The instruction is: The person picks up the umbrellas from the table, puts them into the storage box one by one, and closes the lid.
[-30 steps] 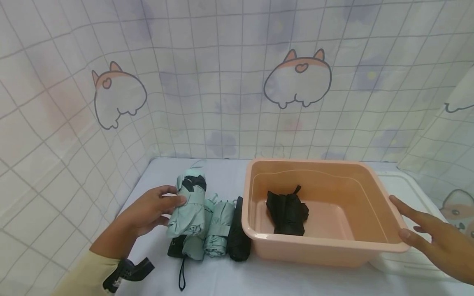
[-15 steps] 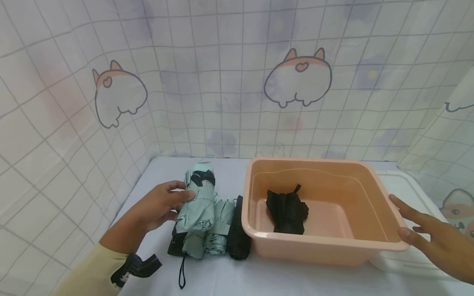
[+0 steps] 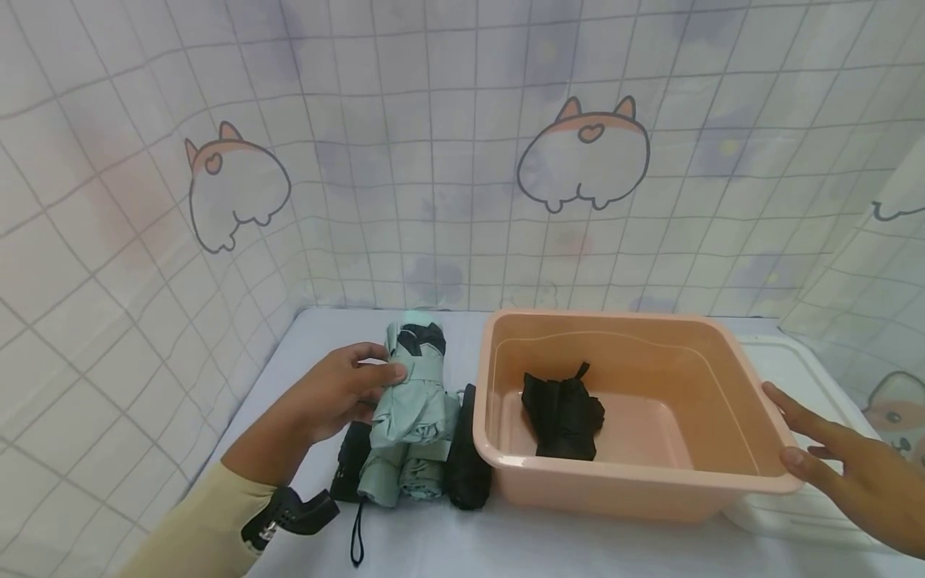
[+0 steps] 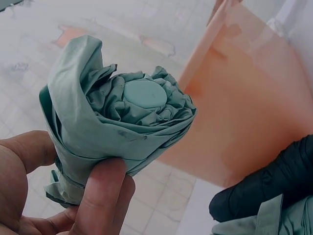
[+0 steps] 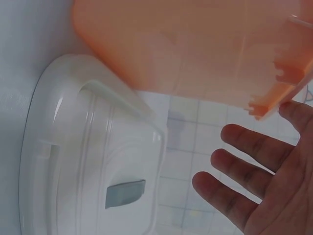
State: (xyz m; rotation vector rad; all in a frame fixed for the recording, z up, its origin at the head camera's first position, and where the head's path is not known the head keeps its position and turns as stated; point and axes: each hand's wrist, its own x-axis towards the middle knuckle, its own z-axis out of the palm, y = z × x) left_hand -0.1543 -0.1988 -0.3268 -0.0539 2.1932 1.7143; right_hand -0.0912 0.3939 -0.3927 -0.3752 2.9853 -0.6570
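My left hand (image 3: 347,391) grips a rolled mint-green folding umbrella (image 3: 415,401) around its middle, raised above the other umbrellas. In the left wrist view its round end cap (image 4: 145,94) shows among bunched fabric. Below it lie two more mint-green umbrellas (image 3: 421,479), partly hidden, between a black umbrella (image 3: 468,474) beside the tub and a black item (image 3: 352,461) with a wrist loop. A black folded umbrella (image 3: 562,421) lies inside the peach plastic tub (image 3: 621,480). My right hand (image 3: 849,457) touches the tub's right rim, its fingers mostly straight and spread.
A white lid (image 3: 802,502) with a grey latch (image 5: 125,193) lies on the table to the right, partly under the tub. Behind the white table (image 3: 578,550) hangs a grid-patterned curtain (image 3: 448,160), which also covers the left side.
My left hand has carried the mint-green umbrella to the right, toward the tub, over the row of umbrellas. The right hand stays at the tub's rim.
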